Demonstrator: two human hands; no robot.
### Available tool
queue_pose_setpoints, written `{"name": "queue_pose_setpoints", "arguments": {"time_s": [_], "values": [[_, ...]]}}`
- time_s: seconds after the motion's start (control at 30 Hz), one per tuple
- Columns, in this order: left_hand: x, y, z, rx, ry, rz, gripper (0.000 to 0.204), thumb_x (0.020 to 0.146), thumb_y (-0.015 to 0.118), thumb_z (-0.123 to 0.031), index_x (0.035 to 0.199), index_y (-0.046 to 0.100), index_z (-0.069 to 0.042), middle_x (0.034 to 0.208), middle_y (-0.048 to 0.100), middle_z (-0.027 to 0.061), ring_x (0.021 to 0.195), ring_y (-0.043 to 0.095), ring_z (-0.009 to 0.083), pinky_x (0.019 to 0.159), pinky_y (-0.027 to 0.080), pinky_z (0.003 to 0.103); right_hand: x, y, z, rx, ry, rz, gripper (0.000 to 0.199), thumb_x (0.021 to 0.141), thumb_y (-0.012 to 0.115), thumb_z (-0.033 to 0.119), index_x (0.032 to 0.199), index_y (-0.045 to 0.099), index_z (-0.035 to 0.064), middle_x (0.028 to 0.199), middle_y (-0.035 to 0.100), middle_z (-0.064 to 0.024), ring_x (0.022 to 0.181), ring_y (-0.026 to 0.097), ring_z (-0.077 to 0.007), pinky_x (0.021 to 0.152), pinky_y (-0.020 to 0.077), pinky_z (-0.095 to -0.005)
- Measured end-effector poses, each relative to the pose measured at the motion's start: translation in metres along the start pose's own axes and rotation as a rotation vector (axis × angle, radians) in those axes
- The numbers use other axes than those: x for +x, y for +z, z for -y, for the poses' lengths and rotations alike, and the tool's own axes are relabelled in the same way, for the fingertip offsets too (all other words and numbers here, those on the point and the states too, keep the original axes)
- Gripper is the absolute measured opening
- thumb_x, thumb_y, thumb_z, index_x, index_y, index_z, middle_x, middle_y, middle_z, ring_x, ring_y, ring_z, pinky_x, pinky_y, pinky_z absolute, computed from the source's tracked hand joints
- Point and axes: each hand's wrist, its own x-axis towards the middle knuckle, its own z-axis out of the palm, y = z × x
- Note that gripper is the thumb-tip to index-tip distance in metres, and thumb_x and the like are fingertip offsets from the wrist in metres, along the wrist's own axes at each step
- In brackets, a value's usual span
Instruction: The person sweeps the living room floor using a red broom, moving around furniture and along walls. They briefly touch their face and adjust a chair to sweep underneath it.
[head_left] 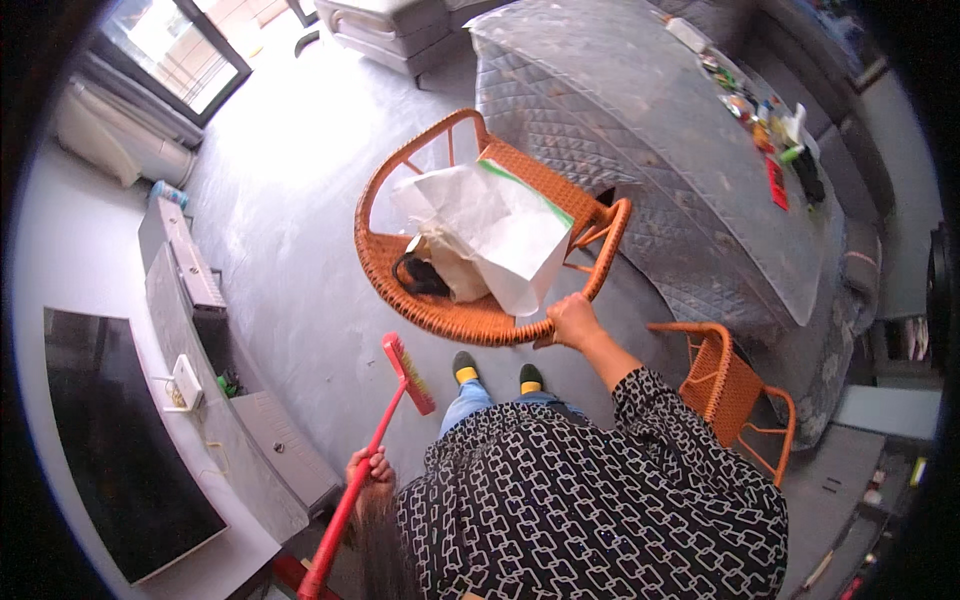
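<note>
One broom (385, 435), head (408, 372) up-right.

Showing two orange wicker chairs (480, 310) (725, 385), one red broom (385, 415), one white bag (495, 235), one television (110, 440)

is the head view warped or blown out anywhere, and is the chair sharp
Head view: strong fisheye bend, with black corners and the television curving along the rim; the glass door at upper left is overexposed by daylight; the orange wicker chair and the right hand on it look sharp.
</note>
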Motion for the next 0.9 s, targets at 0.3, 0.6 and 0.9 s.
{"name": "queue_pose_setpoints", "arguments": {"time_s": [0.3,0.6,0.9], "values": [[0.003,0.034,0.042,0.003,0.111,-0.018,0.038,0.084,0.049,-0.023,0.097,0.046,0.012,0.058,0.045,-0.0014,0.044,0.038,0.0081,0.042,0.030,0.023,-0.139,0.002,-0.017,0.176,0.106,-0.021,0.058,0.045,0.073,0.060,0.061,0.059,0.0064,0.065,0.060,-0.0089,0.069,0.060,-0.0253,0.071,0.0427,-0.0361],[0.003,0.013,0.022,-0.020,0.112,-0.047,0.036,0.083,0.050,-0.022,0.093,0.048,0.013,0.056,0.044,-0.0025,0.044,0.036,0.0068,0.041,0.028,0.021,-0.197,0.003,-0.027,0.023,0.190,0.388,0.045,0.055,0.072,0.050,0.072,0.065,0.0088,0.073,0.062,-0.0091,0.077,0.060,-0.0256,0.073,0.0435,-0.0369],[0.020,-0.036,-0.022,0.057,0.076,-0.223,0.026,0.077,0.052,-0.026,0.074,0.050,-0.001,0.049,0.045,-0.0025,0.037,0.036,0.0091,0.034,0.026,0.023,-0.160,-0.043,0.055,0.153,0.398,0.553,0.058,0.058,0.073,0.047,0.086,0.061,-0.0014,0.089,0.061,-0.0182,0.088,0.058,-0.0336,0.077,0.0463,-0.0412]]}}
